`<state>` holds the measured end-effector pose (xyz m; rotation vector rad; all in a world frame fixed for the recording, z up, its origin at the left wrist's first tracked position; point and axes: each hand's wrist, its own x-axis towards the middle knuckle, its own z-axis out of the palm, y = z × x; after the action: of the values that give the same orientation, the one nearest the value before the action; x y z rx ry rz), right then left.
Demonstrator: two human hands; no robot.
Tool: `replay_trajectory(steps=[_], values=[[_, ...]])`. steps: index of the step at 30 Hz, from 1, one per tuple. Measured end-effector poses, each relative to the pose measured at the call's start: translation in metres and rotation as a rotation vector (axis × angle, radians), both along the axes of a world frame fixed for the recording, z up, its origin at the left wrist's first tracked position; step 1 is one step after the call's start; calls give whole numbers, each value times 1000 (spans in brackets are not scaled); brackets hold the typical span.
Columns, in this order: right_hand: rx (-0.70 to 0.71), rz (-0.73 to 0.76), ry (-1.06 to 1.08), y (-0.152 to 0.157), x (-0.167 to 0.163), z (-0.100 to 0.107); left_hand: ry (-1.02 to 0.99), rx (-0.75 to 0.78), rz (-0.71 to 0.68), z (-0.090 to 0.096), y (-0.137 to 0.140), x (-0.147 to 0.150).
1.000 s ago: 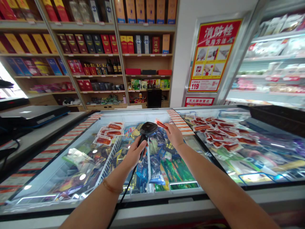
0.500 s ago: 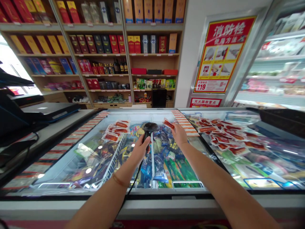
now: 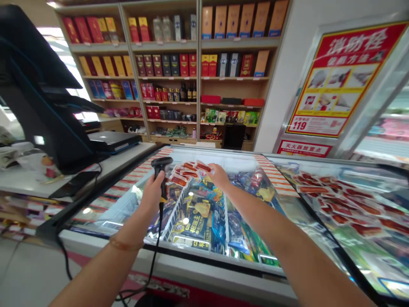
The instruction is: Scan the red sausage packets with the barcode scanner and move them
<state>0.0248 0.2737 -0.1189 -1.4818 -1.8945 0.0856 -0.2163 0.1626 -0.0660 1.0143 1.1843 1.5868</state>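
Observation:
My left hand point(image 3: 152, 189) is closed around the handle of a black barcode scanner point(image 3: 162, 162), whose head is up and whose cord runs down over the freezer's front edge. My right hand point(image 3: 219, 175) pinches the end of a clear packet of red-brown sausage point(image 3: 203, 166). This packet is at the right side of a small group of similar sausage packets point(image 3: 178, 180) on the freezer's glass top; whether it touches them I cannot tell. To the right, a bigger heap of sausage packets point(image 3: 345, 198) lies on the glass.
Under the glass, bagged frozen goods point(image 3: 198, 219) sit between white wire dividers point(image 3: 175, 211). A dark checkout terminal point(image 3: 47, 94) stands on the counter point(image 3: 22, 181) at left. Shelves point(image 3: 169, 44) with boxes and bottles are behind, with a red poster point(image 3: 347, 81) at right.
My right hand has carried the sausage packet leftward to the small group. My left hand has moved left with the scanner. The view has turned left, showing more of the terminal.

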Motion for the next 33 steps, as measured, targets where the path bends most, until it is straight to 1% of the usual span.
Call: replay_trajectory(steps=[3,6,9,12,14,17,21,23,25,28,30,33], values=[[-84,85,13,20,-52,7,22,-8,57,-2,-7,-28],[-122,78,34,28,-79,8,26,6,94,-1,-12,-42],[-65,11,24,27,-79,5,-11,6,69,-1,-14,-39],[2,-49,3,21,-56,3,-77,-28,-29,-1,-13,-18],[29,-97,-3,15,-29,0,-119,-41,-110,-3,-13,5],[58,-182,-20,0,27,-5,-149,-29,-233,-8,-12,48],[76,-303,-109,-31,125,-10,-183,25,-355,-13,-13,108],[46,-414,-164,-53,178,-7,-204,50,-408,-15,-14,135],[-28,-550,-240,-76,228,-1,-204,49,-473,-18,-14,158],[-212,-716,-445,-109,288,11,-174,51,-552,-29,-13,180],[-336,-775,-588,-123,316,18,-140,73,-591,-38,-11,186],[-459,-813,-669,-130,339,25,-82,96,-645,-49,-8,185]])
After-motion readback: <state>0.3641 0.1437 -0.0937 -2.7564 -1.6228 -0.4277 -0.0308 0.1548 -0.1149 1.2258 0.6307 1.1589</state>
